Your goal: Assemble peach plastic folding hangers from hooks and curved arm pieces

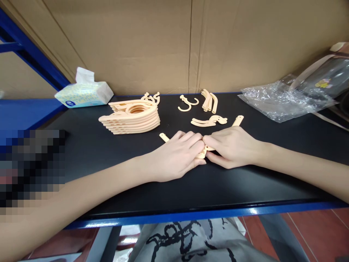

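Note:
My left hand [181, 154] and my right hand [231, 145] meet over the black table [174, 193], both closed on cream plastic hanger parts [201, 154]. One flat end sticks out behind my left hand, another [238, 120] beyond my right. My fingers hide most of the join between them. Just behind my hands lie a few curved cream arm pieces [208, 121]. Farther back are two loose hooks [185, 103] and several short curved pieces [209, 100]. A stack of cream hangers [131, 118] stands to the left, with more hooks [151, 97] behind it.
A tissue pack [84, 94] sits at the back left. Crumpled clear plastic bags [283, 98] lie at the back right. Cardboard [152, 47] rises behind the table, and a blue edge [174, 217] runs along its front. A blurred dark object is at far left.

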The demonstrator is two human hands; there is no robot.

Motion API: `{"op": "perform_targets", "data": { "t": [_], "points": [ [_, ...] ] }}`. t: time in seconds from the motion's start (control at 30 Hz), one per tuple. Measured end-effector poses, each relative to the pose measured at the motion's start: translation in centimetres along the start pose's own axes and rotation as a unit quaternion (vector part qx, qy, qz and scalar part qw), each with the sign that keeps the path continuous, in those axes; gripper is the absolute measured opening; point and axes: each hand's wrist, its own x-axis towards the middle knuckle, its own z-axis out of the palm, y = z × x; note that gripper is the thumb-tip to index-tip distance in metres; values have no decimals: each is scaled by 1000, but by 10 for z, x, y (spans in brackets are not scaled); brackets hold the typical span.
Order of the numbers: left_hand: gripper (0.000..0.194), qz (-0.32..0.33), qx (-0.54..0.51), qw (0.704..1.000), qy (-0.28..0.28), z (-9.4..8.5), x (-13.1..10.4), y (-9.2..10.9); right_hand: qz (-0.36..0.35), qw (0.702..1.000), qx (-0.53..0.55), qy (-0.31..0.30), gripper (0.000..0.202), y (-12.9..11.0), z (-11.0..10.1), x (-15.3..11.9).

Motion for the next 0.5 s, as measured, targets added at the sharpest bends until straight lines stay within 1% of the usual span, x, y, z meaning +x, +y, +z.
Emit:
{"op": "perform_targets", "data": {
  "t": [0.23, 0.5],
  "points": [
    [26, -7, -13, 1000, 2, 0, 0, 1, 39, 999, 14, -17, 19, -6, -2, 1],
    [24, -4, -22, 1000, 1, 2, 0, 2, 77, 997, -17, -13, 19, -16, -6, 4]
  ]
}}
